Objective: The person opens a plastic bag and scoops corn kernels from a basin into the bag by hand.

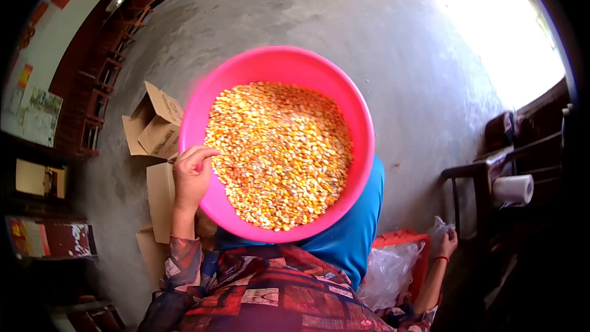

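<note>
Around the person, the gray floor has many things on it. Brown cardboard boxes sit on the left, with their flaps up, close beside the big pink tub. Farther left, small wooden seats make a row along the wall. On the right is a dark wooden chair, with a white roll lying on its side by it. Bright light comes in at the top right. A red crate full of clear plastic is low on the right, next to the blue pants.

The pink tub rests on the person's lap, between the two hands but nearer the left one. It holds lots of yellow and orange corn. The left hand is curled at the tub's left edge and covers a bit of it. You cannot tell if it grips the edge. The right hand is well away from the tub, above the crate, pinching a thin plastic bit.
</note>
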The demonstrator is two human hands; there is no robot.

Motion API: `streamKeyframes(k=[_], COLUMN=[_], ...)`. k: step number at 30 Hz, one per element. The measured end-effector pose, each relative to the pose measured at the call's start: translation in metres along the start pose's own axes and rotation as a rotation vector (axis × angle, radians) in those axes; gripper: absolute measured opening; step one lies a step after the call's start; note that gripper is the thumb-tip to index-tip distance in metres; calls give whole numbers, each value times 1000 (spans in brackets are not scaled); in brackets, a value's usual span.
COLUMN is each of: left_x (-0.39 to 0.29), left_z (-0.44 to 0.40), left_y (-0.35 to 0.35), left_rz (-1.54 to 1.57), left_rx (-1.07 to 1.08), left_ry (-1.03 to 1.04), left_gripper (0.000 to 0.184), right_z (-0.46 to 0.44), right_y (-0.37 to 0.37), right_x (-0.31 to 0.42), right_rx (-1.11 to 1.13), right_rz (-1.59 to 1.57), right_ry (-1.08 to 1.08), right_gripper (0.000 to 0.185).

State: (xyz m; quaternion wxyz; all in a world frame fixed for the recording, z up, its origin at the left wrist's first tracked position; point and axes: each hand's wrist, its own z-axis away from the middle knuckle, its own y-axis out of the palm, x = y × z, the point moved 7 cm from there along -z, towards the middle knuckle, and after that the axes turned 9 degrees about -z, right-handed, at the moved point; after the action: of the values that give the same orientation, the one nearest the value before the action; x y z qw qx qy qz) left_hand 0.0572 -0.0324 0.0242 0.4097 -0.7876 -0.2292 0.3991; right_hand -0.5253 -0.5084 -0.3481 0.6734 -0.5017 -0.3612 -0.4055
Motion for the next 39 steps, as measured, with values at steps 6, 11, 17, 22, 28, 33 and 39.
streamKeyframes(k=[6, 11, 17, 22, 28, 33, 39], left_x=[6, 4, -23, 19, 39, 28, 15], left_z=[-3, -4, -41, -74, -91, -88, -77], left_y=[-21, -6, 26, 49, 48, 38, 28], left_rz=[12, 448, 1034, 1307, 1067, 904, 783], left_rx=[-27, 81, 244, 222, -3, -58, -72], left_ry=[106, 12, 3, -218, -137, -45, 45], left_gripper=[11, 23, 69, 28, 19, 21, 16], right_z=[89, 262, 412, 437, 354, 334, 272], right_y=[139, 244, 354, 377, 376, 417, 438], right_x=[333, 508, 504, 490, 566, 563, 498], right_rx=[302, 480, 1219, 1547, 709, 631, 645], right_rz=[-389, 108, 104, 136, -267, -78, -359], right_ry=[-589, -1270, -1497, -1419, -1368, -1440, -1143], right_gripper=[40, 47, 44, 36, 42, 39, 17])
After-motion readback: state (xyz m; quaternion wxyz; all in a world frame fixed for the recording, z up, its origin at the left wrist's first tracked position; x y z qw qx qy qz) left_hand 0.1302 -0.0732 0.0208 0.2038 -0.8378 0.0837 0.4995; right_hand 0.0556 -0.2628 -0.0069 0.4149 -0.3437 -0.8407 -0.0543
